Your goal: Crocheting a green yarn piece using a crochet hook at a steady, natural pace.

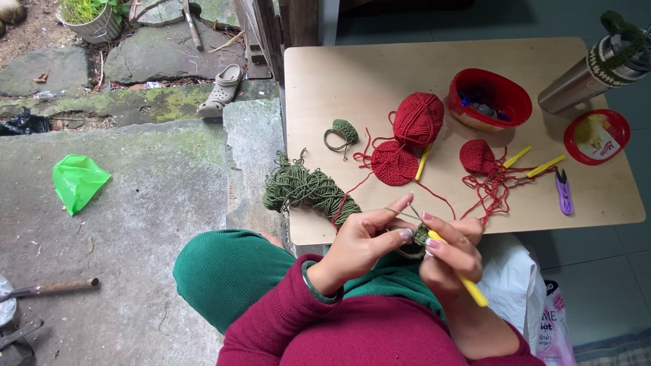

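Item: green crochet piece (419,238), small and round, held just off the table's (339,74) near edge, above the lap.
Left hand (363,244): fingers pinched on the piece, strand over the forefinger.
Right hand (451,254): fingers clamped on a yellow-handled crochet hook (461,271), tip in the work.
Green yarn skein (305,190): near-left edge.
Advice: probably keep strand tension even, pinching close to the hook.

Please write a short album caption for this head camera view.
Left hand and right hand crochet a small green piece with a yellow hook beside a low table.
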